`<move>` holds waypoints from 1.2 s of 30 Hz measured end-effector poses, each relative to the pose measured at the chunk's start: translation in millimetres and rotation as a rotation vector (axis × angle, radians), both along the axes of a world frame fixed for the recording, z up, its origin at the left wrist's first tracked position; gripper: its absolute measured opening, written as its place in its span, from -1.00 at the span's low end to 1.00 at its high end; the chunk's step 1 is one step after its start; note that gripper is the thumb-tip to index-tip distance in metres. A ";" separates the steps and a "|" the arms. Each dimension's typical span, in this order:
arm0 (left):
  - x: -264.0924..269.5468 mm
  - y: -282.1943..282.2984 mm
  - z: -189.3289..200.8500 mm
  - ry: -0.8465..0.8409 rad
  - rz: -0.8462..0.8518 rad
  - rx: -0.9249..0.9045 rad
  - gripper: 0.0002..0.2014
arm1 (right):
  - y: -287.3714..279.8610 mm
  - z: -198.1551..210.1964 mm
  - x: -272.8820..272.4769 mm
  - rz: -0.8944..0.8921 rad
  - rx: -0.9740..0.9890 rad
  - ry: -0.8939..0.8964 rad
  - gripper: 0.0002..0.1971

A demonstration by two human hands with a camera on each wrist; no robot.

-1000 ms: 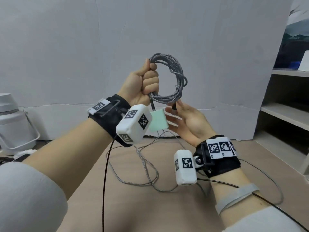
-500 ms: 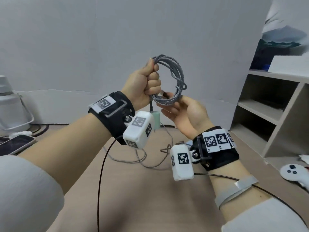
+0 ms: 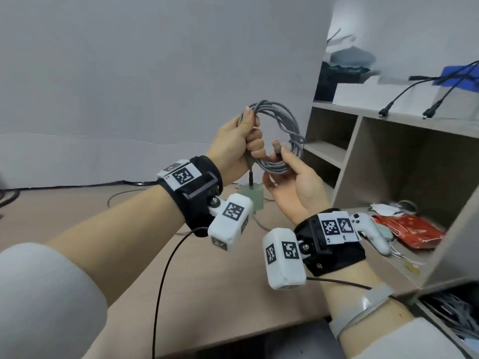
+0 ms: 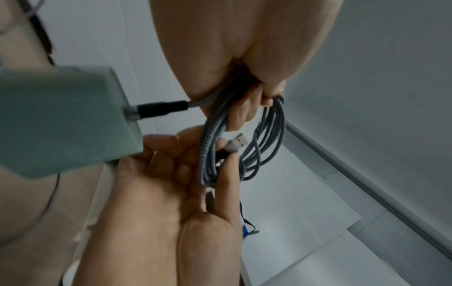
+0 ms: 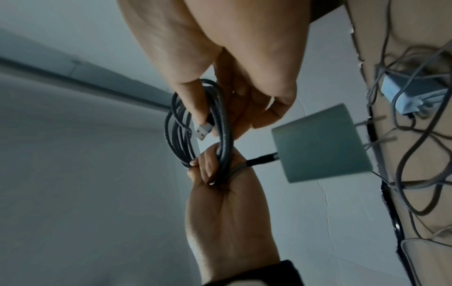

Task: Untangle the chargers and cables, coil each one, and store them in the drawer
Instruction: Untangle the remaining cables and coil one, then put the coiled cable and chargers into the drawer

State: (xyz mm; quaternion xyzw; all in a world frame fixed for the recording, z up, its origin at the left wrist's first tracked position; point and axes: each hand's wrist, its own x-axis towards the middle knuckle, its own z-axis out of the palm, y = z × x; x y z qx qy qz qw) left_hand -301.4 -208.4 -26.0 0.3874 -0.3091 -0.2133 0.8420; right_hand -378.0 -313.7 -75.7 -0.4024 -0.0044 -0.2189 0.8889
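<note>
– What's changed?
– My left hand (image 3: 234, 141) still grips the coiled cable (image 3: 281, 125), its green charger (image 3: 252, 199) dangling below. My right hand (image 3: 293, 182) now pinches the USB plug (image 3: 275, 147); shelves (image 3: 388, 161) swung closer on the right.

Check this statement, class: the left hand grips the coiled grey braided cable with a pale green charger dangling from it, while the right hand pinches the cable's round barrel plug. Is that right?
One detail is wrong. The right hand pinches a flat USB-A plug, not a round barrel plug; the left wrist view shows it. The rest stands: the left hand grips the coiled grey braided cable, and the pale green charger dangles from it.
</note>
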 end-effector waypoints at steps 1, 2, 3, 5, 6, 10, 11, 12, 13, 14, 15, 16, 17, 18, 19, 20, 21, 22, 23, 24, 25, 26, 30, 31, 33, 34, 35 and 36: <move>-6.3 -8.8 -1.7 0.018 -0.019 0.000 -0.64 | -7.0 -1.0 -10.0 0.008 0.028 -0.010 -0.79; -13.2 -17.5 -3.3 0.036 -0.044 0.007 -0.64 | -13.2 -2.0 -20.9 0.018 0.047 -0.013 -0.76; -20.1 -25.5 -4.6 0.045 -0.071 0.019 -0.64 | -19.2 -3.0 -31.0 0.028 0.060 -0.012 -0.73; -35.5 -40.2 -6.6 0.044 -0.132 0.045 -0.65 | -30.4 -3.6 -51.6 0.021 0.029 0.023 -0.67; -43.6 -46.8 -7.2 0.042 -0.167 0.052 -0.65 | -36.7 -4.4 -60.9 0.022 -0.004 0.047 -0.65; -72.8 -72.5 -3.6 0.050 -0.278 0.026 -0.66 | -57.1 -9.6 -95.0 0.071 -0.085 0.093 -0.81; -79.4 -78.5 -1.7 0.050 -0.303 0.020 -0.66 | -61.0 -11.3 -102.7 0.094 -0.089 0.101 -0.74; -85.9 -84.2 -0.4 0.051 -0.329 0.018 -0.66 | -65.6 -14.3 -109.7 0.130 -0.099 0.110 -0.65; -92.0 -89.7 0.1 0.047 -0.352 0.023 -0.66 | -69.4 -16.2 -117.2 0.161 -0.120 0.138 -0.57; -96.7 -94.9 -0.7 0.039 -0.367 0.032 -0.65 | -72.8 -17.9 -125.1 0.197 -0.162 0.167 -0.52; -100.6 -100.1 -2.1 0.029 -0.376 0.043 -0.65 | -76.5 -19.0 -132.0 0.222 -0.190 0.192 -0.51; -103.0 -105.0 -4.3 0.021 -0.377 0.056 -0.65 | -81.3 -18.8 -138.5 0.231 -0.195 0.221 -0.55; -104.5 -108.8 -7.6 0.022 -0.371 0.068 -0.66 | -86.4 -18.8 -143.7 0.203 -0.189 0.261 -0.60; -104.8 -111.7 -11.6 0.032 -0.359 0.081 -0.66 | -91.4 -19.0 -148.2 0.136 -0.202 0.304 -0.63; -105.3 -113.4 -15.9 0.046 -0.351 0.102 -0.66 | -97.6 -20.5 -152.6 0.038 -0.244 0.347 -0.65; -105.7 -114.6 -20.1 0.062 -0.348 0.133 -0.66 | -103.3 -21.2 -157.6 -0.062 -0.303 0.388 -0.66; -106.7 -114.9 -24.1 0.070 -0.349 0.174 -0.66 | -109.7 -23.1 -162.4 -0.147 -0.371 0.429 -0.66; -108.0 -115.0 -28.1 0.062 -0.349 0.228 -0.66 | -115.4 -25.6 -168.1 -0.199 -0.443 0.471 -0.64; -110.7 -115.6 -32.1 0.038 -0.350 0.297 -0.66 | -121.5 -29.2 -174.6 -0.221 -0.512 0.513 -0.61; -114.6 -116.8 -35.9 0.000 -0.350 0.370 -0.65 | -126.7 -32.8 -182.4 -0.224 -0.575 0.554 -0.58; -119.5 -119.4 -40.1 -0.039 -0.344 0.433 -0.64 | -132.0 -36.5 -191.3 -0.217 -0.627 0.584 -0.57; -124.6 -124.4 -45.3 -0.067 -0.328 0.478 -0.63 | -137.4 -39.8 -201.7 -0.203 -0.663 0.603 -0.58; -150.6 -152.5 -63.8 0.016 -0.370 0.572 -0.60 | -157.5 -44.7 -246.7 -0.136 -0.777 0.573 -0.67; -156.5 -160.2 -67.9 0.084 -0.427 0.576 -0.58 | -162.3 -44.4 -258.2 -0.150 -0.788 0.566 -0.68; -168.6 -175.2 -76.1 0.272 -0.569 0.553 -0.57 | -172.8 -45.8 -281.6 -0.221 -0.756 0.564 -0.71; -174.8 -181.9 -80.7 0.376 -0.643 0.537 -0.59 | -178.6 -47.5 -293.2 -0.256 -0.724 0.570 -0.70; -180.3 -188.7 -86.1 0.455 -0.710 0.527 -0.62 | -183.9 -49.3 -304.1 -0.282 -0.704 0.584 -0.68; -186.0 -195.8 -91.6 0.498 -0.765 0.528 -0.68 | -189.3 -51.4 -314.1 -0.295 -0.705 0.601 -0.68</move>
